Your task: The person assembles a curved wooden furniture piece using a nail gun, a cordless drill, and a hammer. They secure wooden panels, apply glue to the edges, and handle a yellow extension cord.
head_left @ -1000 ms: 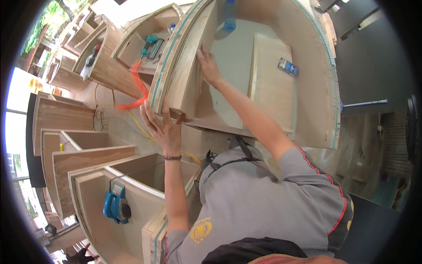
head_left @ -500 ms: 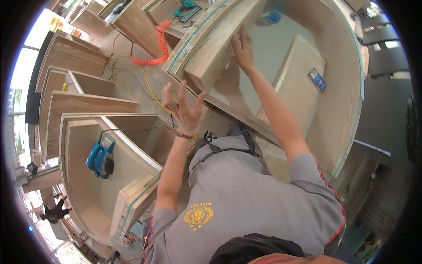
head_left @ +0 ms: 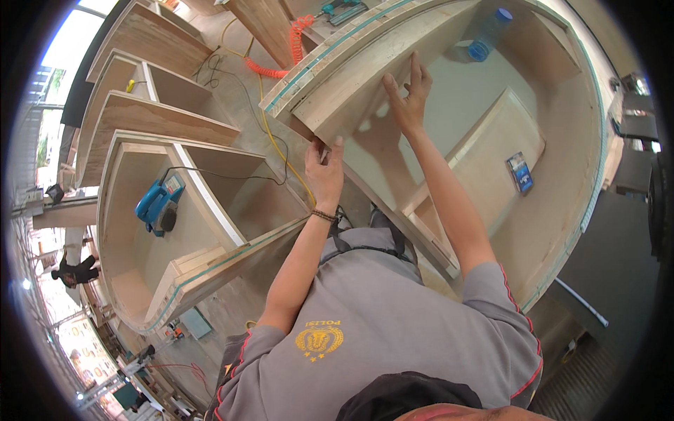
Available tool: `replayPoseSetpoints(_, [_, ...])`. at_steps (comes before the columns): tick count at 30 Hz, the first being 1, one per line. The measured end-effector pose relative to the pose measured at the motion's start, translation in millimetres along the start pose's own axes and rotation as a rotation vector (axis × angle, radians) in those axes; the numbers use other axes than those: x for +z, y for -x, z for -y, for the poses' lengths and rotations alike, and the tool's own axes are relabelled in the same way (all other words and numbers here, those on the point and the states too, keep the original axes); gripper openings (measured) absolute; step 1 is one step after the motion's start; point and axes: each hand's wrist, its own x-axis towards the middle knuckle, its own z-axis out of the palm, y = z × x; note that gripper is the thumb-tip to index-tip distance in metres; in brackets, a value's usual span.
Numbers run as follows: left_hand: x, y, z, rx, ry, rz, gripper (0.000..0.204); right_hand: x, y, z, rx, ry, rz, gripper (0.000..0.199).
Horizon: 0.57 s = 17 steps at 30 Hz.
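A curved, unfinished wooden cabinet [head_left: 569, 189] lies open side up in front of me. Along its left side runs a thick wooden panel [head_left: 351, 98]. My left hand [head_left: 324, 175] is at the near end of this panel, thumb on the inner side and the other fingers curled by the corner; the fingertips are partly hidden. Farther up, my right hand [head_left: 411, 98] rests against the panel's inner face with its fingers apart, holding nothing. Inside the cabinet are a clear bottle with a blue cap [head_left: 489, 36], an inner board [head_left: 495, 147] and a small blue packet [head_left: 519, 172].
At left, a blue corded power sander [head_left: 158, 203] lies in another curved cabinet [head_left: 126, 281]. More wooden cabinets [head_left: 151, 116] stand beyond it. A coiled orange air hose [head_left: 300, 38], a teal nail gun [head_left: 342, 10] and a yellow cable [head_left: 281, 144] are behind. A distant person [head_left: 75, 270] is far left.
My left hand has gone from spread in the air to the near end of the panel. My right hand stays at the inner face, fingers now more spread. The view has shifted.
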Motion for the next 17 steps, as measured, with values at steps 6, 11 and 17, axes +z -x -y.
replayPoseSetpoints(6, [-3, 6, -37, -0.276, 0.461, 0.045, 0.071, -4, -6, 0, -0.028, -0.126, -0.013, 0.083])
replayPoseSetpoints(11, [-12, 12, -100, -0.119, 0.330, 0.071, 0.063, 3, -3, -8, -0.042, -0.098, -0.025, 0.087])
replayPoseSetpoints(17, [-9, 26, -131, 0.030, 0.329, 0.044, 0.058, 9, -2, -21, -0.092, 0.018, -0.027, 0.089])
